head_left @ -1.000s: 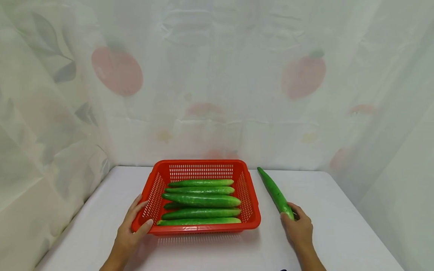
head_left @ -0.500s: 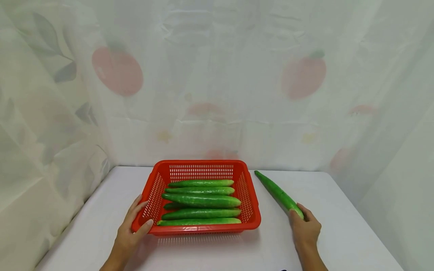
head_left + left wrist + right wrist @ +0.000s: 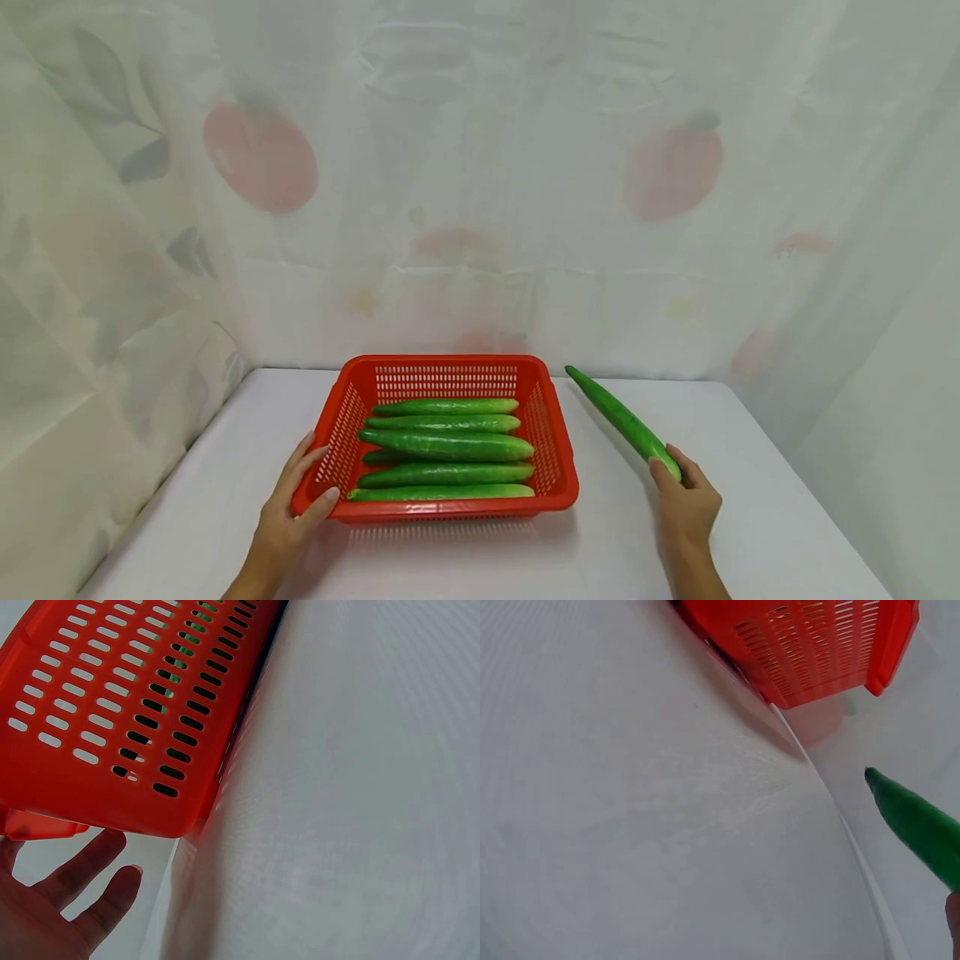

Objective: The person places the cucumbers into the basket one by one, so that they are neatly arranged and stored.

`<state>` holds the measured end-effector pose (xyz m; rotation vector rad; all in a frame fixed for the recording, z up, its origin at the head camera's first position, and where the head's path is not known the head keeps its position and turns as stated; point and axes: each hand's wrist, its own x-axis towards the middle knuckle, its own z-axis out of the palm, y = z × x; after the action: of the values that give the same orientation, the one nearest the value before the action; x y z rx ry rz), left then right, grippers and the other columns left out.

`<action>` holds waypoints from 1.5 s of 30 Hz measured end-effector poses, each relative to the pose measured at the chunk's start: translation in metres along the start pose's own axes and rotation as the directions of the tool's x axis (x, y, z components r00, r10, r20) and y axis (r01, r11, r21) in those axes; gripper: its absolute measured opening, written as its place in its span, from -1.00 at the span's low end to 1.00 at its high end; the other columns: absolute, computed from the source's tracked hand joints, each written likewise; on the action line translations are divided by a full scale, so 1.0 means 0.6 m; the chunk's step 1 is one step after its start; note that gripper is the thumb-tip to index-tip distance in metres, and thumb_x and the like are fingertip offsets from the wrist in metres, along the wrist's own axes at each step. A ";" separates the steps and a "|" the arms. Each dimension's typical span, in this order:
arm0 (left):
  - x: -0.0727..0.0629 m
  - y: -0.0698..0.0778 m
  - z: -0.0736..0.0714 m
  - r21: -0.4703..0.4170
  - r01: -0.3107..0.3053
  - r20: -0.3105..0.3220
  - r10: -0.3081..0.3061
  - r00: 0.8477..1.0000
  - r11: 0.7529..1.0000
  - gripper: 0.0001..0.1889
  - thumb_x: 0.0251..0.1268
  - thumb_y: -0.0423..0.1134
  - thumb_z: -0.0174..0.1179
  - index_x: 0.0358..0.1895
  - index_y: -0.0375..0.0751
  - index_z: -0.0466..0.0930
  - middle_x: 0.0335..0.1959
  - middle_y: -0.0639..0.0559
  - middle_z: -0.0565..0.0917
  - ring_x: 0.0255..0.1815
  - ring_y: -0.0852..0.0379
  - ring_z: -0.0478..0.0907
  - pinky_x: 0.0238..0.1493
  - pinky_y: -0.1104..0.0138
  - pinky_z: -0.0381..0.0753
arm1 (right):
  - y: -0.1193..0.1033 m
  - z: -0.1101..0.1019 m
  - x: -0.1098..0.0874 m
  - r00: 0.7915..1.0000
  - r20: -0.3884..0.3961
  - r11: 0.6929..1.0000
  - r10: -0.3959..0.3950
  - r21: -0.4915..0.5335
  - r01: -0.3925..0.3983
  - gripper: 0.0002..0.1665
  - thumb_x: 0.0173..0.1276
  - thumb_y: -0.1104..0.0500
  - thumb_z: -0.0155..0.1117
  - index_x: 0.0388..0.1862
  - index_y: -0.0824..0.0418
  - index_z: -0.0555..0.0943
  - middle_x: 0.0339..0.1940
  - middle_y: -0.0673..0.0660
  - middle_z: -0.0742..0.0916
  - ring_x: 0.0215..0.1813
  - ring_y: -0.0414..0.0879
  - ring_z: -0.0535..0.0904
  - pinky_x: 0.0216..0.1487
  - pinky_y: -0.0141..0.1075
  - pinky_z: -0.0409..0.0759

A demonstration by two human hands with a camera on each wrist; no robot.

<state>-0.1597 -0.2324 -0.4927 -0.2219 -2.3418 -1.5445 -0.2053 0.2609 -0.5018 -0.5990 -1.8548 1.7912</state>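
A red plastic basket (image 3: 435,506) holds several green cucumbers (image 3: 446,444) lying crosswise. At its front left corner my left hand (image 3: 283,517) rests against the rim, fingers spread and fairly straight along the left side, thumb by the front. In the left wrist view, fingertips of that hand (image 3: 71,896) are close to the rim's underside. To the basket's right, my right hand (image 3: 686,504) grips the pale end of one cucumber (image 3: 626,422), which slants away with its dark tip toward the back. Only a sliver of that hand shows in the right wrist view.
A white table (image 3: 765,508) bears the basket. Behind it hangs a pale curtain (image 3: 480,192) with faded fruit prints, and similar sheets close off both sides. A small dark object (image 3: 627,597) peeks in at the bottom edge.
My right hand has shifted right with the cucumber, turning it to a flatter slant. In the last half second, the tip has risen in the picture. Left hand and basket stay put.
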 end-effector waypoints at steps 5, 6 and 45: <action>0.001 -0.002 0.005 -0.027 -0.005 0.012 0.005 1.000 1.000 -0.45 0.37 -0.31 0.16 0.40 -0.12 0.29 0.52 0.13 0.02 0.30 0.26 0.20 -0.03 0.52 0.45 | -0.015 -0.005 -0.003 0.999 -0.028 0.999 -0.019 0.030 0.019 -0.47 0.25 0.29 0.36 0.21 0.34 0.54 0.17 0.27 0.53 0.12 -0.04 0.43 -0.15 -0.61 0.46; 0.001 -0.002 0.006 -0.028 -0.010 0.011 0.010 1.000 1.000 -0.45 0.37 -0.31 0.16 0.40 -0.12 0.29 0.52 0.13 0.02 0.30 0.26 0.19 -0.02 0.52 0.45 | -0.019 -0.005 -0.004 0.999 -0.034 0.999 -0.018 0.031 0.019 -0.48 0.25 0.30 0.36 0.21 0.33 0.55 0.17 0.26 0.54 0.12 -0.05 0.43 -0.15 -0.61 0.47; 0.000 0.001 -0.001 -0.002 0.008 -0.002 -0.008 1.000 1.000 -0.45 0.36 -0.29 0.18 0.39 -0.09 0.30 0.52 0.14 0.02 0.33 0.30 0.15 0.00 0.55 0.40 | -0.159 0.059 -0.043 0.908 0.372 0.973 -0.194 0.190 0.131 -0.49 0.31 0.28 0.34 0.22 0.39 0.52 0.11 0.19 0.51 0.07 0.05 0.45 -0.01 -0.39 0.53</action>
<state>-0.1591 -0.2329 -0.4920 -0.2120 -2.3425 -1.5503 -0.2049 0.2130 -0.4085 -0.0203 -1.9123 2.0283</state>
